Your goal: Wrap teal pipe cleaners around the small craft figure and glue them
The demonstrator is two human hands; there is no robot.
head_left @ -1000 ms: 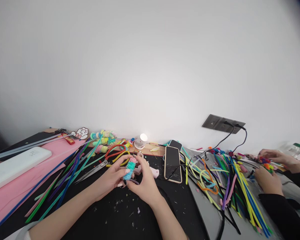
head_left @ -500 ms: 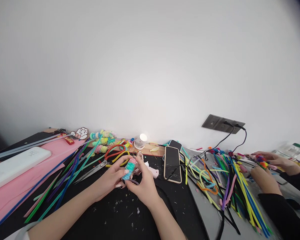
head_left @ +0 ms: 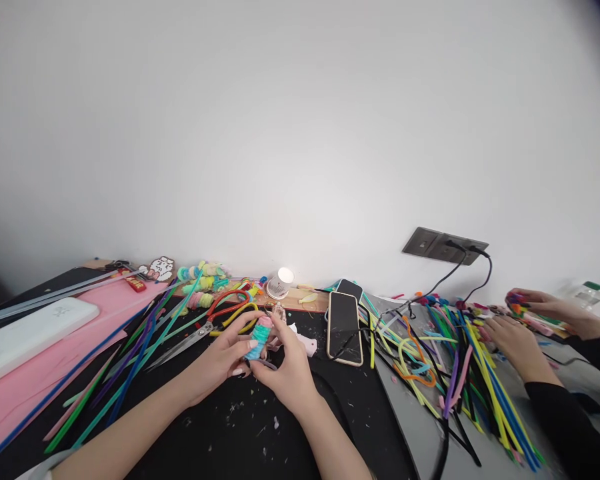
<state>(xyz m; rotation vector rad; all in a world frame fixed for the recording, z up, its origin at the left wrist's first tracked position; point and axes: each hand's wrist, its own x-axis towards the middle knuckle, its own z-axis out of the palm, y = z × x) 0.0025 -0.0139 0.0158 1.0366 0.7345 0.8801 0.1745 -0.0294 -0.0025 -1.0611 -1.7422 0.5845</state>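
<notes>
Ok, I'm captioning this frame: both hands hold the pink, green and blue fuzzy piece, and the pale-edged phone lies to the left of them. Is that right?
One slip: the pale-edged phone lies to the right of the left hand and right hand, as the head view shows. Both do hold the fuzzy piece.

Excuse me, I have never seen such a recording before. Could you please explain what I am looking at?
There is no machine here: a person works with two bare hands, filmed by one camera on the head, looking forward and down. The left hand and right hand hold a small fuzzy piece in pink, green and blue between their fingers. On the black surface lie scissors with red handles and a phone; a white cup stands near the wall. To the right are many colourful fuzzy stems. The dark-sleeved hand at far right belongs to someone else.
</notes>
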